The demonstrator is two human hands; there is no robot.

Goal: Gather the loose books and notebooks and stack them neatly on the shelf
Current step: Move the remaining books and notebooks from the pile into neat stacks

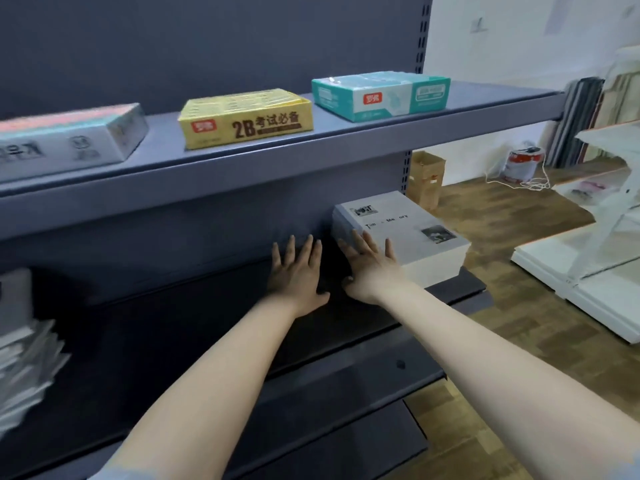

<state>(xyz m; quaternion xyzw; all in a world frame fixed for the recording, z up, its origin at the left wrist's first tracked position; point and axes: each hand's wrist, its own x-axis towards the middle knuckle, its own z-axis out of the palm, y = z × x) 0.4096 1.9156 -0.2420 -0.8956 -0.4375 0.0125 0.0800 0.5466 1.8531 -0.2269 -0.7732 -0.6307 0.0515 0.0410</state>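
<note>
Squaring the book stack on the lower shelf

Head view: the right hand (372, 268), fingers spread flat, presses the near-left corner of the book stack (401, 233) on the lower shelf (464, 289); the left hand (298, 275) lies splayed and empty just left of the stack. Likely next: fetching the loose books (27, 358) far left of it.

We see soft, even light; the dark grey metal lower shelf (180, 327) lies in shadow, the pale stacked notebooks at left (24, 358) smear with blur, and edges bow
</note>
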